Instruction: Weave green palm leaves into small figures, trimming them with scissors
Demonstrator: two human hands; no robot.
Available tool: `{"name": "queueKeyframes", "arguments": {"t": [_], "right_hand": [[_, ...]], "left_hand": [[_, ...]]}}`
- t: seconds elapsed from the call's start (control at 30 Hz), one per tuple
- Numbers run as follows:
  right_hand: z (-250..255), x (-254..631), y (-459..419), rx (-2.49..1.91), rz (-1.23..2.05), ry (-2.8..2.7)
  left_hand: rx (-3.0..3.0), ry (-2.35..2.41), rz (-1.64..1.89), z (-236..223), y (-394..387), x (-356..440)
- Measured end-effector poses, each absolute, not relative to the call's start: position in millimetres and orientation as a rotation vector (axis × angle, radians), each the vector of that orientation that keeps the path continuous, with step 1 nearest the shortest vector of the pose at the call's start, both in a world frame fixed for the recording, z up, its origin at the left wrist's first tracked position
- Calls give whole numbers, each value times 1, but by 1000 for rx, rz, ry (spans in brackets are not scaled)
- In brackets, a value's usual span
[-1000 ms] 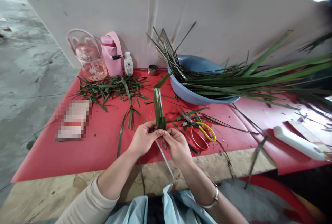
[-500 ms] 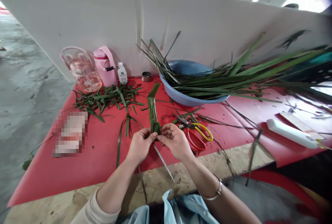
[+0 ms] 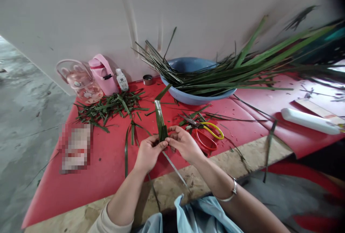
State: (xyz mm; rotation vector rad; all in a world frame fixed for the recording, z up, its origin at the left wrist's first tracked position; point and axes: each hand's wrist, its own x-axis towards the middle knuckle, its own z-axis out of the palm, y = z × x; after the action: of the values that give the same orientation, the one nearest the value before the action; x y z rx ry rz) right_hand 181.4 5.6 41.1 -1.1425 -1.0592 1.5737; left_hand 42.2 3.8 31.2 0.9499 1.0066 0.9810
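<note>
Pinching folded leaf (image 3: 159, 116) between left hand (image 3: 148, 152) and right hand (image 3: 185, 146), likely to stop unravelling, with scissors (image 3: 199, 124) handy at their three o'clock.

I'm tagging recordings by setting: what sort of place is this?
Probably a makeshift craft workspace for working with leaves. A blue basin holds long green leaves, scissors lie on a red-covered table, and a folded leaf strip is held in hand.

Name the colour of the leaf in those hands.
The leaf is green, shiny in places; see the head view.
</note>
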Motion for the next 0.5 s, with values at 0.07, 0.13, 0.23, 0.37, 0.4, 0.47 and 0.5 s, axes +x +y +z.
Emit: {"name": "queueKeyframes", "arguments": {"t": [0.07,0.13,0.23,0.37,0.4,0.47,0.5], "right_hand": [[39,180,6,-1128,1585,-1043],[38,179,7,-1127,1580,-1027],[40,180,10,-1148,1516,-1056],[39,181,11,-1200,1380,-1157],[38,181,11,-1215,1356,-1178],[37,181,11,-1211,1356,-1215],[36,181,10,-1199,1365,-1240]], "left_hand": [[928,1026,979,30,4,43],[907,1043,979,29,4,44],[897,1062,982,29,4,45],[894,1067,955,30,3,45],[888,1071,950,30,3,45],[873,1064,942,29,3,44],[857,1049,941,29,2,44]]}}
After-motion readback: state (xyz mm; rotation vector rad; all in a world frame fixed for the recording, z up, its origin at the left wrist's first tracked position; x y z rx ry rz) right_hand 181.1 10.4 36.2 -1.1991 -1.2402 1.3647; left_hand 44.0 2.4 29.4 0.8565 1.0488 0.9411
